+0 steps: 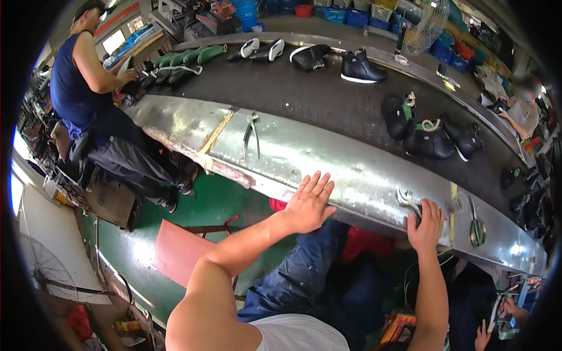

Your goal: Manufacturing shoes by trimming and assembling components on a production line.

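My left hand (309, 202) rests on the near edge of the metal ledge (345, 158), palm down with its fingers apart, holding nothing. Further right, my right hand (426, 228) is closed round the handles of a pair of metal pincers (406, 198). Their jaws point away from me over the ledge, and most of the handles are hidden by my fingers. Another pair of pincers (252, 136) lies untouched on the ledge to the left. Green-handled scissors (477, 230) lie right of my right hand, close to a small clear round object (459, 203).
Beyond the ledge, a dark conveyor belt (263, 88) carries a black shoe (357, 67), several black boots (430, 140) and green shoe lasts (187, 57). A person in a navy top (82, 76) stands far left. Below are a pink-topped stool (181, 251) and green floor (137, 248).
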`<state>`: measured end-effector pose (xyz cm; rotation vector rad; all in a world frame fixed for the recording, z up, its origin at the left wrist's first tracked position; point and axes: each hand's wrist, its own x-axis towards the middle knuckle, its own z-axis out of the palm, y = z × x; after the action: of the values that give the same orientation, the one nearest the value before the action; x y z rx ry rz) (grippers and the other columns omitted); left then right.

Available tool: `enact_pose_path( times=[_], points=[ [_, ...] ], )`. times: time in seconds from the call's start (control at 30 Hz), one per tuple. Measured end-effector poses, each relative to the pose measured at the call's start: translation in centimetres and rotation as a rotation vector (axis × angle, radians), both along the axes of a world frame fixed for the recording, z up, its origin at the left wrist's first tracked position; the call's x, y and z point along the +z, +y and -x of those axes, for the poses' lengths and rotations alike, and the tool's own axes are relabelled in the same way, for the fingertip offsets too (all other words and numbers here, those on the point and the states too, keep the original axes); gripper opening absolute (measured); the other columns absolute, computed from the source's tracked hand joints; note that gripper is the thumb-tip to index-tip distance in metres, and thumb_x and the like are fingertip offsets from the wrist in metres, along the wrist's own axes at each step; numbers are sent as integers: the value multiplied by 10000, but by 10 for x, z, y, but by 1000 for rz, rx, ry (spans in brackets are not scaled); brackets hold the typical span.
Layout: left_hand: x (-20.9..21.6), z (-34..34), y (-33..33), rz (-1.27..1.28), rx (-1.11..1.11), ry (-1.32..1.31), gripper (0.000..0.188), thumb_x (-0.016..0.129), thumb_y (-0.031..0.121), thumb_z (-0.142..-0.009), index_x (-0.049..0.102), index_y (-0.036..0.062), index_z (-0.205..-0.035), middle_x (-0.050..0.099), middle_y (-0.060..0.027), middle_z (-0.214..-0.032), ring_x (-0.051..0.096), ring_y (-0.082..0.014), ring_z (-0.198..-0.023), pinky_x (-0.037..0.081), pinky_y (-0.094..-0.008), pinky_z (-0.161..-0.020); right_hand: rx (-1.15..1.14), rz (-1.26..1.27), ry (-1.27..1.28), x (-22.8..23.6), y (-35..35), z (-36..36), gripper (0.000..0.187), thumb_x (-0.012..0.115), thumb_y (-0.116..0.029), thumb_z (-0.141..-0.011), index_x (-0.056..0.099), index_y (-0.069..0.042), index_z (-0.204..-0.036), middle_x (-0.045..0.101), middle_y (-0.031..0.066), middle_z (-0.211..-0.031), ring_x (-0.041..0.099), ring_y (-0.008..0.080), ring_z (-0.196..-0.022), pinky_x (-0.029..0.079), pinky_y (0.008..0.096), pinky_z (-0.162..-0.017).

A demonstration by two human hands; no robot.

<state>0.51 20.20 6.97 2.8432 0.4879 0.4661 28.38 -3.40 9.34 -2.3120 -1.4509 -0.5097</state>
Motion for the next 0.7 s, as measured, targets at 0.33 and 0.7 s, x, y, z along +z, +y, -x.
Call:
enact_pose_path(
  times=[0.33, 0.7],
  points=[
    [-39, 220, -132, 609, 6, 170, 235, 674, 221, -875, 681, 33, -1016, 683, -152, -979, 660, -325, -929, 534, -414, -813, 305, -61, 179, -11, -81, 133, 304, 651, -97, -781, 581, -37, -1070, 568, 201, -1197, 518, 409, -1160, 386, 510, -991],
    [-34, 292, -189, 625, -288, 237, 242, 680, 238, -878, 707, 53, -1031, 622, -115, -1167, 604, -323, -1079, 495, -394, -922, 350, 258, 777, -45, -244, 302, 192, 728, -188, -833, 700, -39, -952, 694, 139, -938, 681, 325, -839, 557, 380, -721]
  ],
)
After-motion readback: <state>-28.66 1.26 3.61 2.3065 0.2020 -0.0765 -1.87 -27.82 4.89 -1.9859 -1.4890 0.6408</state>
